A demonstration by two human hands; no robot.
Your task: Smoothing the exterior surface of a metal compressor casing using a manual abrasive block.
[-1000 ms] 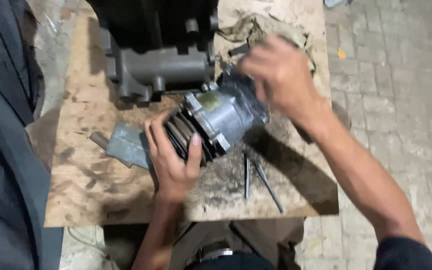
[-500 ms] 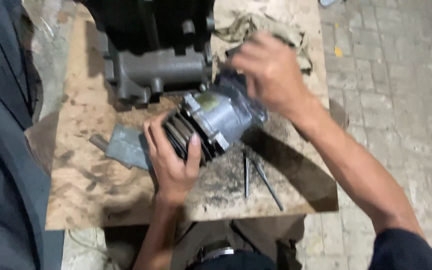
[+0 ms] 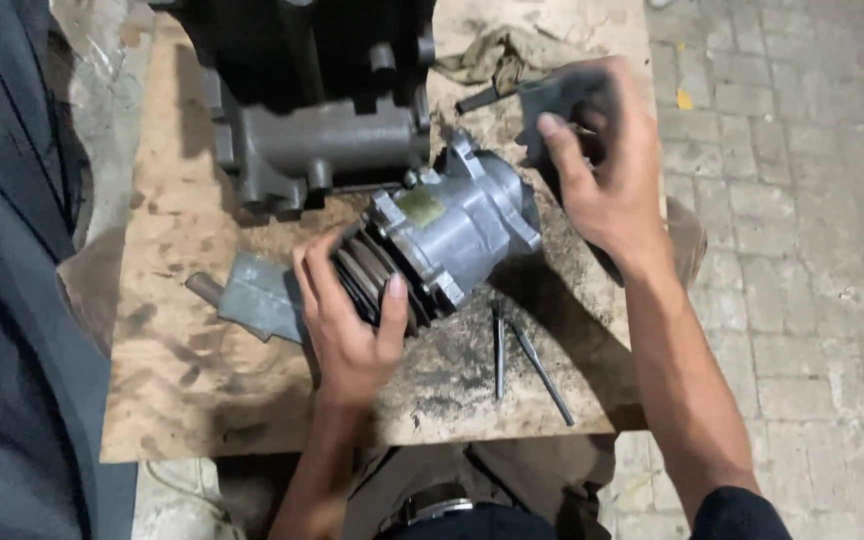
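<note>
Left hand (image 3: pixel 347 320) grips the ribbed pulley end of the grey metal compressor (image 3: pixel 442 240) lying on the stained wooden board (image 3: pixel 172 390); right hand (image 3: pixel 597 165) pinches one dark flat plate (image 3: pixel 552 100) above it. Probably heavy, rigid, greasy: best held around the body. Two thin rods (image 3: pixel 522 350) alongside.

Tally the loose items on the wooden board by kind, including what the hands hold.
Grey cylindrical housing with pulley, held by the left hand: 1
Large dark casting: 1
Flat grey bracket: 1
Thin rods: 2
Rag: 1
Dark part in the right hand: 1
Total: 7
</note>
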